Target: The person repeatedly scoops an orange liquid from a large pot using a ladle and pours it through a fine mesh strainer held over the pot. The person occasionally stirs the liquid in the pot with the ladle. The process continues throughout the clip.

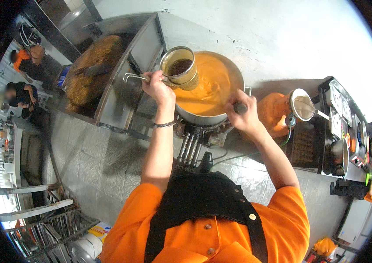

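A large metal pot (202, 120) of orange liquid (213, 85) stands on a gas burner (188, 148) in front of me. Over the pot's left side, my left hand (159, 87) grips the handle of a metal cup-shaped vessel (179, 67) with dark contents, tilted above the liquid. Its wire handle end (133, 77) sticks out to the left of my fingers. At the pot's right rim, my right hand (243, 110) is closed around a dark, rounded handle end (239, 107); the rest of that tool is hidden, and the hand is somewhat blurred.
Right of the pot are an orange gas cylinder (273, 110), a round strainer (303, 104) and a counter (323, 131) with pans. A metal-framed case (133, 42) with a brown heap (90, 72) stands left. A rack (51, 235) is lower left. Several people are farther off.
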`<state>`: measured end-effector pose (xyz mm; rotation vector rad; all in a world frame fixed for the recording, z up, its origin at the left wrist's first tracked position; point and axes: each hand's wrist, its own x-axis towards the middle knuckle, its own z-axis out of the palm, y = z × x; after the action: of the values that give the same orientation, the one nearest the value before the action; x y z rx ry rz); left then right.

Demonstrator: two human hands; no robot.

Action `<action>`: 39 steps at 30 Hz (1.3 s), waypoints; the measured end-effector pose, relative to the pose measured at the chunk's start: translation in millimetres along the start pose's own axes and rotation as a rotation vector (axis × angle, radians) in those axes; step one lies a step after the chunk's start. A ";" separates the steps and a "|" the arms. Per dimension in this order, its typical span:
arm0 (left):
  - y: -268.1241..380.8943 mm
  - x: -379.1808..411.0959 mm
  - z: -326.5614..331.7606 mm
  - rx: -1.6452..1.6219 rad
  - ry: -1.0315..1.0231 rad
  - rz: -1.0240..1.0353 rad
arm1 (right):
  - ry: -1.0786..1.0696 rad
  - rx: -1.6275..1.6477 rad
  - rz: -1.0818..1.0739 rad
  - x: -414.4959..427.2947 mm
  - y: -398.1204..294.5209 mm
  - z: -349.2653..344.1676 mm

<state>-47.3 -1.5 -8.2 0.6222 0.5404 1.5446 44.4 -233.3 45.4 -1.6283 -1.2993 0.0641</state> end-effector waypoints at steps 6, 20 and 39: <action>7.0 -7.8 8.0 -0.052 -0.048 -0.003 | 0.263 -0.282 0.164 -9.0 37.3 -63.1; 10.7 -18.9 -5.7 -0.011 -0.050 0.011 | -1.048 -0.514 1.005 33.4 125.7 -15.4; 3.6 14.1 -17.9 -0.025 0.023 0.033 | -0.727 -0.083 1.218 -46.5 -46.9 -81.9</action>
<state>-62.5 12.8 -18.0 0.5978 0.5301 1.5893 39.6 -325.8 95.1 -2.3474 -0.5708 1.4459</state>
